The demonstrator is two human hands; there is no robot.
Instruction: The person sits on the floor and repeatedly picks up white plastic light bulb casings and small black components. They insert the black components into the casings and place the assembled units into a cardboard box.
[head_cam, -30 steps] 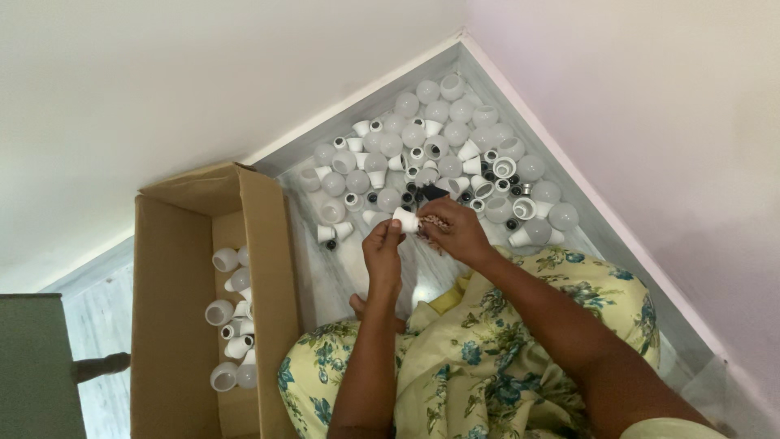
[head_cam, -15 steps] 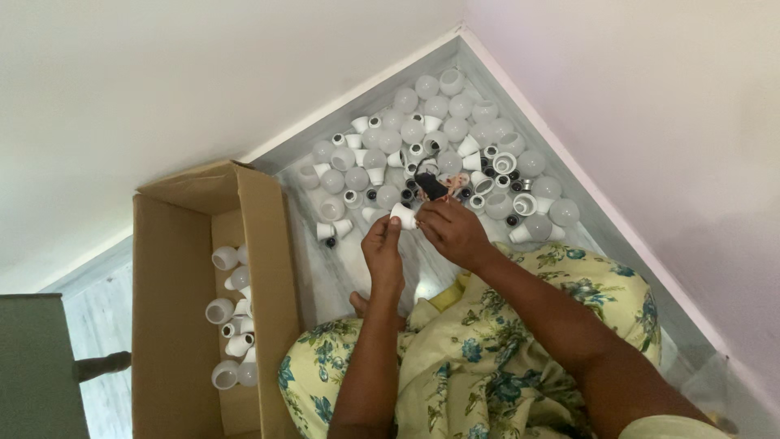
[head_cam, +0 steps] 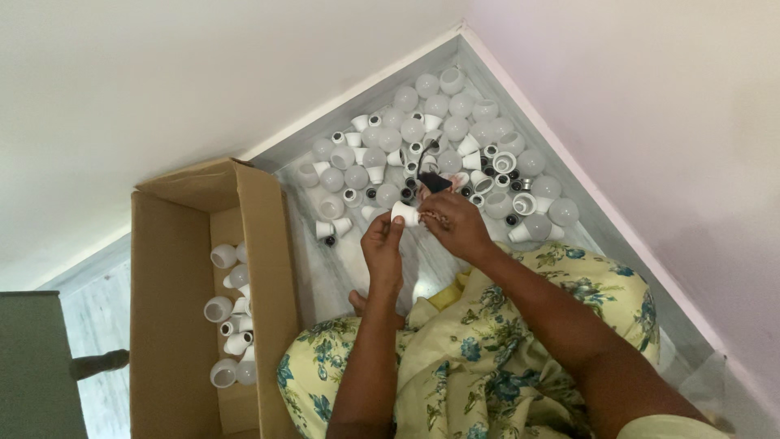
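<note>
Cornered by walls (box alongside), both hands' fingers (head_cam: 396, 232) grip a white bulb base (head_cam: 404, 214) above bare floor (head_cam: 333, 272).

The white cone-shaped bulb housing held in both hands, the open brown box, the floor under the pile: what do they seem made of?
White cone-shaped bulb housing: probably moulded plastic, matte, uniformly white and smooth. Open brown box: corrugated cardboard, dull tan with folded flaps. Floor: likely polished marble or stone tile, pale with grey veining and a slight sheen. The left hand and right hand hold the housing.

The right hand (head_cam: 455, 226) has drawn back toward the white bulb housing (head_cam: 404, 214), its small black part (head_cam: 435, 183) now closer in.
</note>
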